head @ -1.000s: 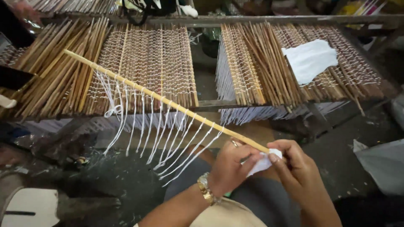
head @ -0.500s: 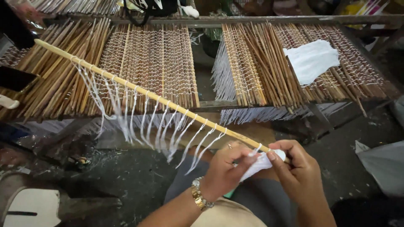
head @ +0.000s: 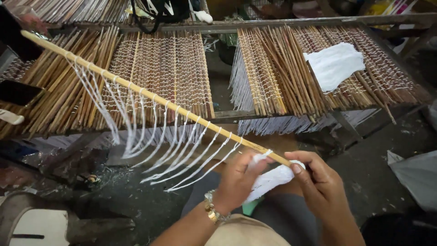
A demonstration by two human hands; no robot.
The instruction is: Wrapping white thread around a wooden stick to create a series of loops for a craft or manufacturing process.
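Swinging up since a second ago, the far tip of my stick [head: 154,98] now sits at ten o'clock, over the left rack, and its threads [head: 136,132] have swayed along with it

Head view: my left hand [head: 236,180] pinches the near end of the stick together with a cloth [head: 273,177]; my right hand [head: 321,187] closes on the same cloth and the stick's tip, thumb on top. One stick runs from my lap at five o'clock up to ten o'clock, with roughly a dozen and a half white threads hanging from it, too tangled to count exactly. I judge it light, thin and springy, likely to snap if bent; best held near the bare end, clear of the soft threads, which would slide and snarl. Two racks [head: 159,68] of sticks lie ahead at twelve o'clock; a second cloth [head: 334,66] rests on the right one
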